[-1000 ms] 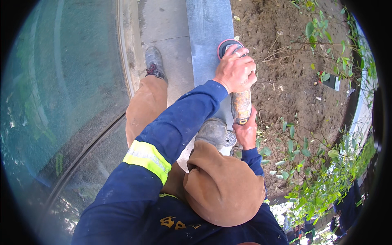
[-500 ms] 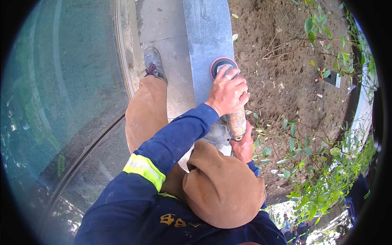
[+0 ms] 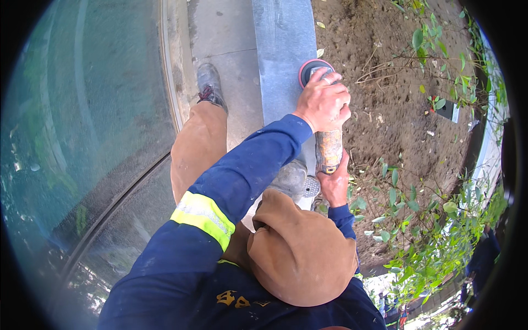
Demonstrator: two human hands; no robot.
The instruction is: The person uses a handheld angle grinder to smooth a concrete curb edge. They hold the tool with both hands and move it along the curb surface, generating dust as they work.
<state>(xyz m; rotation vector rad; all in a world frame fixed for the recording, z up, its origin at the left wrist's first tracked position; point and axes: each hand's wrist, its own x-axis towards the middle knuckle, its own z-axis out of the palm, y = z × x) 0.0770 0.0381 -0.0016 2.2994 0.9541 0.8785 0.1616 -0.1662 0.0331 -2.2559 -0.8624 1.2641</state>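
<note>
A worn yellow-and-grey angle grinder [image 3: 330, 147] lies lengthwise between my two hands, its round dark pad with a pink rim [image 3: 304, 68] at the right edge of a long grey stone slab [image 3: 285, 33]. My left hand [image 3: 324, 102] is closed over the grinder's head, just behind the pad. Farther back, my right hand [image 3: 335, 186] is wrapped around the rear of the tool's body, with part of its grip hidden beneath. The pad overlaps the slab's edge; its underside cannot be seen.
Bare soil [image 3: 379, 115] with twigs and leafy shrubs [image 3: 407, 220] borders the slab on the right. Left of it run concrete paving [image 3: 234, 82], where my boot [image 3: 210, 85] stands, and a large glass pane [image 3: 104, 99]. My bent knee [image 3: 300, 247] is close behind the tool.
Both hands have moved the grinder forward and to the right, so its pad now reaches past the slab's right edge. More of the slab shows left of the pad.
</note>
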